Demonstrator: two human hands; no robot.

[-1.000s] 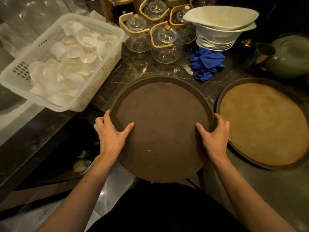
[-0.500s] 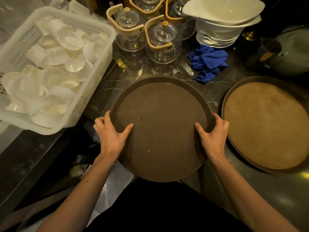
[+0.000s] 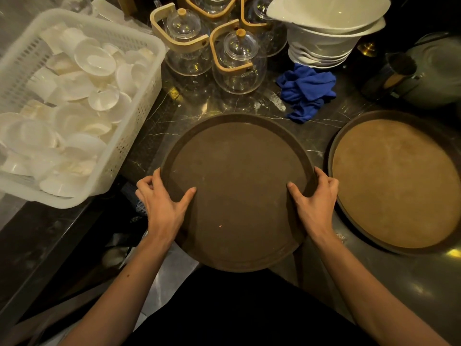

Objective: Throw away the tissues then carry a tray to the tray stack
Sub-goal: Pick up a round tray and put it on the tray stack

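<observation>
A round dark brown tray (image 3: 239,176) is in front of me, its near part sticking out past the dark marble counter's edge. My left hand (image 3: 163,203) grips its left rim, thumb on the tray's surface. On the right rim sits my right hand (image 3: 315,203), gripping the same way. The tray carries nothing but a tiny speck. No tissues are in view. A second round tray (image 3: 396,181) with a lighter tan surface lies on the counter just to the right, close to my right hand.
A white plastic basket (image 3: 139,126) full of small white dishes stands at the left. Glass teapots (image 3: 237,63) with wooden handles, a stack of white bowls (image 3: 324,43), a blue cloth (image 3: 306,91) and a metal kettle (image 3: 434,71) crowd the back.
The view has shifted slightly left and closer, so the basket and teapots sit nearer. Both hands keep the same grip on the tray's rims.
</observation>
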